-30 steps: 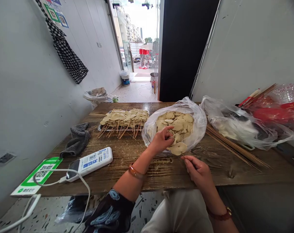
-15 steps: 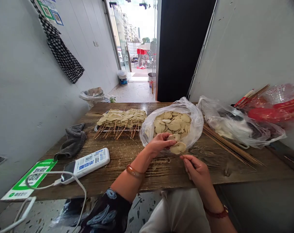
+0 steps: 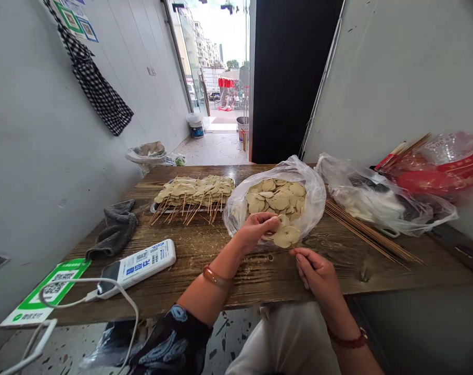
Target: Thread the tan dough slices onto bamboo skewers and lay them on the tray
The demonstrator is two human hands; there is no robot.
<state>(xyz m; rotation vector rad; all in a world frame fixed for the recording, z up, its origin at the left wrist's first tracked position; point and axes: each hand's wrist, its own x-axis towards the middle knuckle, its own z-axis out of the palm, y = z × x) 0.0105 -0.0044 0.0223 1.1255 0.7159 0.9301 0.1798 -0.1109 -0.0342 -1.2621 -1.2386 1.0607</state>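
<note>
My left hand (image 3: pixel 258 229) pinches thin, pale, round food slices (image 3: pixel 286 237) just over the near edge of a clear plastic bag (image 3: pixel 316 200). Inside the bag lies a heap of similar loose slices (image 3: pixel 277 199). My right hand (image 3: pixel 317 272) is closed, thumb and forefinger gripping a thin wooden skewer (image 3: pixel 293 248) right below the held slices. Most of that skewer is hidden by the slices and fingers. Left of the bag, a metal tray (image 3: pixel 154 208) bears stacked skewers of slices (image 3: pixel 195 189), their sticks pointing towards me.
Bare skewers (image 3: pixel 371 232) lie to the right, beside another plastic bag (image 3: pixel 388 200) and red packaging (image 3: pixel 443 172). On the left are a dark cloth (image 3: pixel 113 229), a white power bank (image 3: pixel 146 263) with a cable, and a green QR-code card (image 3: pixel 49 289) on the wooden table (image 3: pixel 205 260).
The view has shifted slightly. My left fingers and the held slices have moved a little, and a short bit of skewer now shows above my right fingertips. My right hand stays nearly in place.
</note>
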